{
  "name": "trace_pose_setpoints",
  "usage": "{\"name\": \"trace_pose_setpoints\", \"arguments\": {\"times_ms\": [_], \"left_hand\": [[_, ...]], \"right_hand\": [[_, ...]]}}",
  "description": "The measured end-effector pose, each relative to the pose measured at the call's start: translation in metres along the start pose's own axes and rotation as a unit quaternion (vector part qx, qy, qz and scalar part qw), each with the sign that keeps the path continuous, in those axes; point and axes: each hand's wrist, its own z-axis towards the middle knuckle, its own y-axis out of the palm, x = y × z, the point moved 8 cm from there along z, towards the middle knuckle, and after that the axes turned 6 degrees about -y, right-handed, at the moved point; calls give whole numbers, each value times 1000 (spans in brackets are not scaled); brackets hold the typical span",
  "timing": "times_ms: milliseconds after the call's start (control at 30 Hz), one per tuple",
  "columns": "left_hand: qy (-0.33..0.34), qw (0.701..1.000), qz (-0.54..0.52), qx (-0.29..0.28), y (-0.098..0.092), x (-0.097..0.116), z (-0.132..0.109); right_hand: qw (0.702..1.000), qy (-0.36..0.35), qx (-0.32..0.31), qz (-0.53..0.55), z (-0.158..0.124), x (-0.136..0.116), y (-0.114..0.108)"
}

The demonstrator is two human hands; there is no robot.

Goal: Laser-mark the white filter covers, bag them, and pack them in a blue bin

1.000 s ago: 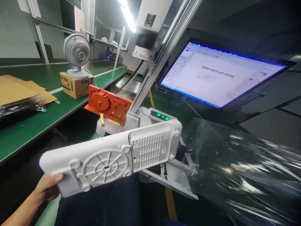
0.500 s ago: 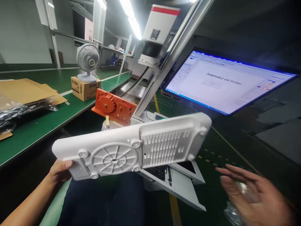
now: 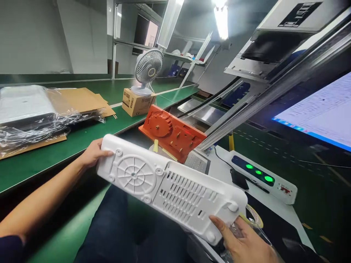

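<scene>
A long white plastic housing [image 3: 175,190], with a round spoked grille and rows of vent slots, is held tilted across my lap, its right end lower. My left hand [image 3: 95,151] grips its left end, thumb on the front face. At the lower right corner, my right hand [image 3: 244,237] closes on the other end, with crumpled clear plastic [image 3: 237,231] partly hidden in its palm. Just beyond the housing stands an orange fixture [image 3: 172,131] with a round toothed recess and several pins.
To the left, the green bench [image 3: 90,138] bears cardboard sheets [image 3: 79,100] and a bagged white panel [image 3: 24,102]. A fan [image 3: 149,67] stands on a carton [image 3: 137,104]. Right are a slanted metal column [image 3: 274,87], a monitor [image 3: 323,109], a lit control box [image 3: 263,177] and a tape roll [image 3: 255,215].
My right hand has come in from the right and taken hold of the housing's right end. That end has swung down. The camera view has turned left.
</scene>
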Motion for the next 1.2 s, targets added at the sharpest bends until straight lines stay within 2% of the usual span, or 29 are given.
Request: {"name": "trace_pose_setpoints", "arguments": {"times_ms": [133,267,367,467,600,767,1000,1200], "left_hand": [[114,992,54,-27,19,37,104],[149,982,96,-69,46,53,206],[152,977,126,-80,61,51,259],[143,976,146,-74,70,43,294],[139,973,162,-83,77,41,322],[166,971,158,-68,80,52,340],[151,957,249,-4,88,44,349],[175,939,295,-1,98,55,350]], "right_hand": [[995,-41,58,-73,31,-26,8],[985,-48,64,-153,72,-50,25],[981,-44,50,-180,104,-63,38],[978,-44,68,-194,131,-68,41],[973,-51,97,-202,158,-63,34],[970,-36,98,-219,180,-55,30],[974,-13,81,-211,198,-50,35],[976,-29,88,-199,210,-42,40]]}}
